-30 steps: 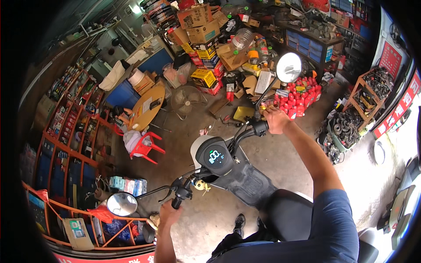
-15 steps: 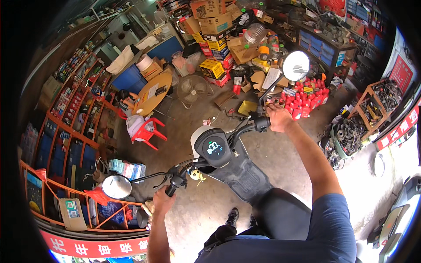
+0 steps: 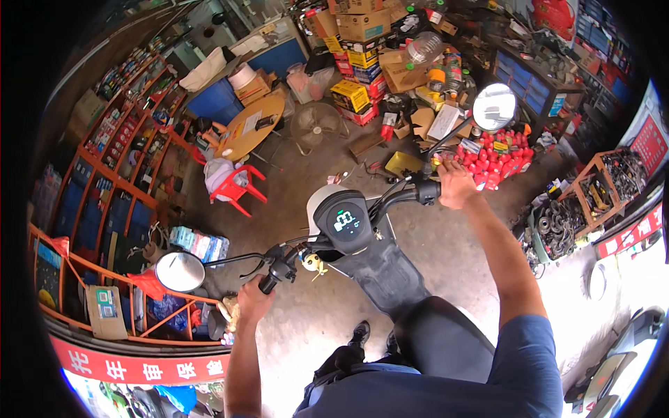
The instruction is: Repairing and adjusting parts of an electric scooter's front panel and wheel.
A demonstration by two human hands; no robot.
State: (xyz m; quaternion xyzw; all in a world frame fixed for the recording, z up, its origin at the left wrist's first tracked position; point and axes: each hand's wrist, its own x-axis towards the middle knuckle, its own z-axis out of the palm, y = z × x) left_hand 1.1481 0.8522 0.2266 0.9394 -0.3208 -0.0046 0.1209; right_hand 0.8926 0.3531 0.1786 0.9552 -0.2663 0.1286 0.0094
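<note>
An electric scooter stands in front of me, with a black seat (image 3: 442, 334), a dark footboard (image 3: 383, 275) and a lit dashboard (image 3: 343, 221). My left hand (image 3: 255, 299) is closed round the end of the left handlebar grip (image 3: 269, 282), beside the brake lever. At the far right end of the bar, my right hand (image 3: 456, 184) wraps the right grip, most of which it hides. Round mirrors rise on both sides: the left mirror (image 3: 180, 272) and the right mirror (image 3: 494, 107). A small yellow toy (image 3: 313, 263) hangs under the bar, left of the dashboard.
Orange shelves (image 3: 115, 177) line the left side. Ahead are a red plastic chair (image 3: 240, 188), a round wooden table (image 3: 252, 127) with a person beside it, a floor fan (image 3: 317, 129) and stacked cartons (image 3: 362, 26). Red bottles (image 3: 495, 157) and a parts rack (image 3: 596, 188) stand right.
My view has shifted slightly, so the room sits a little differently in the picture. Both hands stay on the grips; the handlebar and right mirror appear farther right.
</note>
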